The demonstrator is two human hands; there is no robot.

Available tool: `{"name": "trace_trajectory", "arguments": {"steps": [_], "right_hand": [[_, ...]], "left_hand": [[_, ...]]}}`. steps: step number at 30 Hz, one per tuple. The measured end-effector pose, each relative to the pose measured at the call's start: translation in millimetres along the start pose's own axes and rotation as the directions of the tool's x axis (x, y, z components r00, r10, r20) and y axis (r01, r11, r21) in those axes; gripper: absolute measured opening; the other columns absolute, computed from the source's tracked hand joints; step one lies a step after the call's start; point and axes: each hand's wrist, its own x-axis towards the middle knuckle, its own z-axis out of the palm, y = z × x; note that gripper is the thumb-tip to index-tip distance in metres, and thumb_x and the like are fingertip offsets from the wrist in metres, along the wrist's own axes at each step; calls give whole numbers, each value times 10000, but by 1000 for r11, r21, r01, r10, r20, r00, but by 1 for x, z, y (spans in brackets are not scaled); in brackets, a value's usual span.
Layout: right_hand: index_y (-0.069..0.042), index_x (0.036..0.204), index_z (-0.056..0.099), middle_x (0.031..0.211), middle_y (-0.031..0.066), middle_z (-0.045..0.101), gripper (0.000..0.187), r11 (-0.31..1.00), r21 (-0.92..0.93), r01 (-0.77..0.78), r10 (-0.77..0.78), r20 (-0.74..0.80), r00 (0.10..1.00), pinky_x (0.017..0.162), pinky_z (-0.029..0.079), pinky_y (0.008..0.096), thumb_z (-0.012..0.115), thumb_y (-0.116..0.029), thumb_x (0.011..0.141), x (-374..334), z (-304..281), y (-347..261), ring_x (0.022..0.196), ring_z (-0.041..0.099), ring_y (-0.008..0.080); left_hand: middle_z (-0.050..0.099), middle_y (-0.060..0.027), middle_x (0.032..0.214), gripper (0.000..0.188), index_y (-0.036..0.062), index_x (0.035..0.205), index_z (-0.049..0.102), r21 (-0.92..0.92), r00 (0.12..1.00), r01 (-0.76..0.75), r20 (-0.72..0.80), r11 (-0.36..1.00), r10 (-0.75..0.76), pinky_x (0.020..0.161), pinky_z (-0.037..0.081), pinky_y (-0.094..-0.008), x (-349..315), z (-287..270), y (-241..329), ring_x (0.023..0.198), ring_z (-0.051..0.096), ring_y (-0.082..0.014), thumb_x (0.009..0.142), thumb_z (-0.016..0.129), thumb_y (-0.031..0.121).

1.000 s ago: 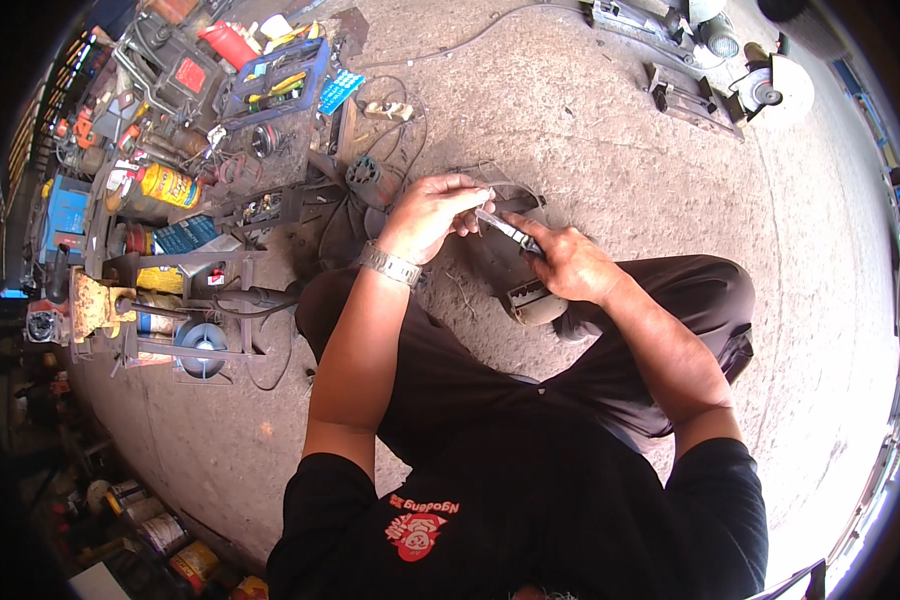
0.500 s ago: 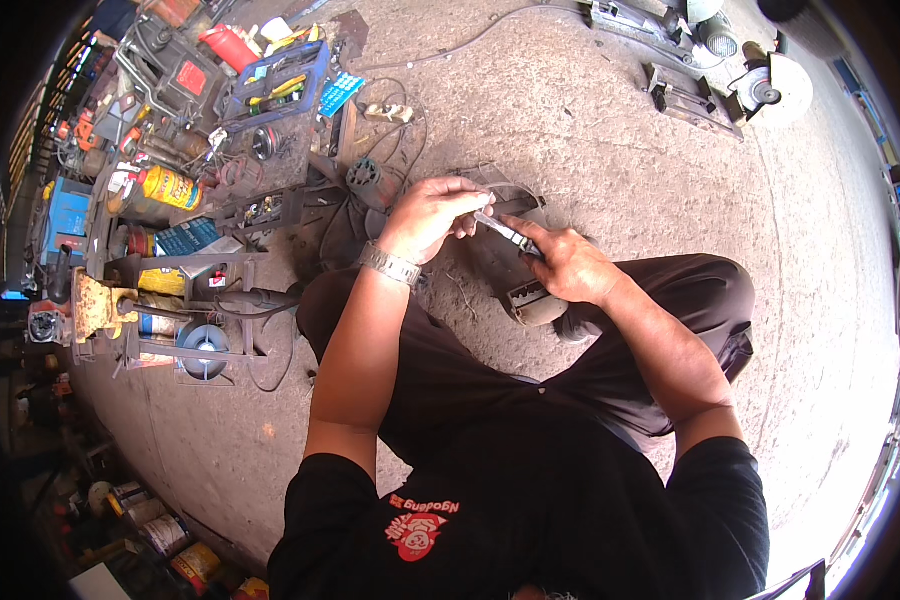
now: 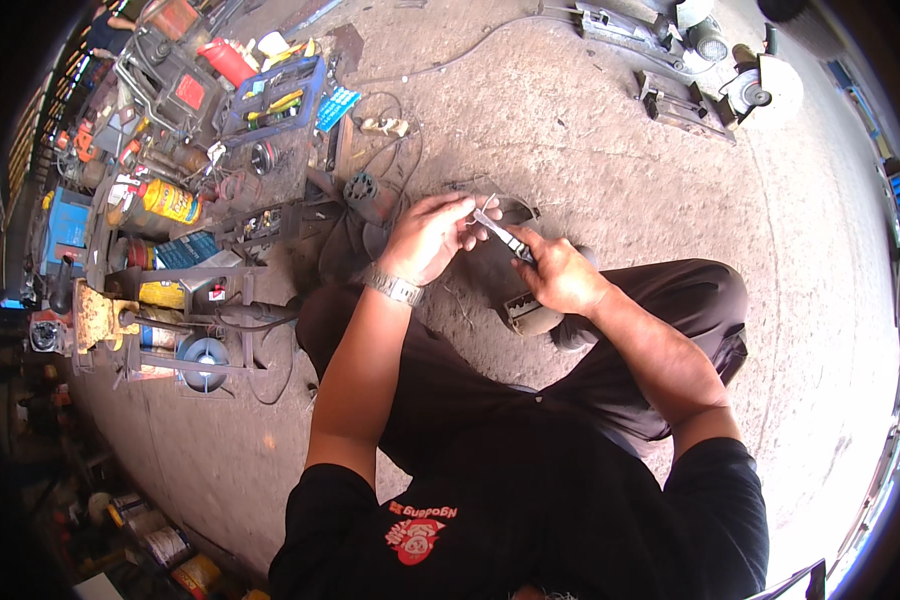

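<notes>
My left hand [image 3: 428, 238], with a metal watch [image 3: 394, 285] on its wrist, pinches a thin pale strip [image 3: 490, 202] between thumb and forefinger; its other fingers curl loosely. My right hand [image 3: 568, 275] is wrapped round a utility knife [image 3: 503, 234] with a silver blade and a dark-and-silver handle. The blade's tip meets or nearly meets the strip at my left fingertips. Beneath my hands, between my folded legs, lies a dark metal part with a rounded, slotted end [image 3: 532, 312]. A dark motor body [image 3: 367, 195] with round holes sits just left of my left hand.
At the upper left stand a blue toolbox [image 3: 275, 95], a yellow bottle [image 3: 170, 200] and cluttered machine parts. A metal frame [image 3: 255, 320] lies left of my knee. A cut-off saw [image 3: 760, 95] stands at the upper right. Cables [image 3: 440, 68] cross the concrete floor.
My left fingers have opened a little around the strip, and my left hand has shifted slightly down. My right hand with the knife has moved slightly left.
</notes>
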Motion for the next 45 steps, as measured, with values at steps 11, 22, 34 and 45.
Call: {"name": "trace_trajectory", "arguments": {"steps": [11,22,34,45], "right_hand": [[-36,1261,515,741,248,660,356,984,156,87,-72,-100,992,666,547,488,639,-116,938,-4,-3,-9,763,693,439],[-56,1292,519,799,242,687,382,982,159,101,-86,-100,991,670,554,490,652,-148,946,-5,4,-10,774,698,440],[-71,1321,543,777,221,685,378,980,198,18,-32,66,997,681,548,466,631,-177,968,-2,-5,-13,759,704,406],[-97,1321,565,786,216,687,374,978,199,54,-68,62,996,725,548,456,631,-138,955,-2,-2,-2,769,710,376]], "left_hand": [[606,-246,1363,495,-40,1392,552,66,975,-89,210,994,74,787,504,-251,-7,13,10,890,640,-150,959,671,168],[617,-311,1318,470,-6,1342,621,156,961,-160,250,975,118,627,486,-224,-10,16,17,661,610,-117,925,714,189],[680,-256,1241,428,-5,1305,651,279,973,-125,221,952,64,598,501,-208,-13,4,27,735,663,-108,892,730,74],[714,-171,1229,492,2,1336,632,669,987,-144,145,729,62,613,500,-197,-23,22,38,685,594,-43,856,732,-35]]}}
